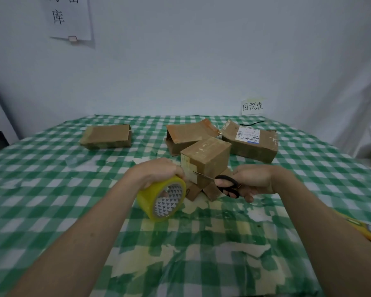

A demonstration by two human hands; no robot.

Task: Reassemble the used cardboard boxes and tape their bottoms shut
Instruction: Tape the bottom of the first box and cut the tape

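Observation:
A small brown cardboard box [208,161] stands mid-table with its flaps spread on the cloth beneath it. My left hand [159,171] grips a yellow tape roll [161,199] just left of the box, and a strip of tape runs from the roll onto the box's left face. My right hand [253,181] holds black-handled scissors [227,186] whose blades point left at that strip beside the box. Behind stand an open-ended box [189,136], a box with a shipping label [253,144], and a flat closed box [106,137] at the far left.
A green-and-white checked cloth [51,189] covers the table, worn through in patches near me. A yellow object [368,230] lies at the right edge. A handwritten paper sign [252,106] is stuck on the wall behind the boxes.

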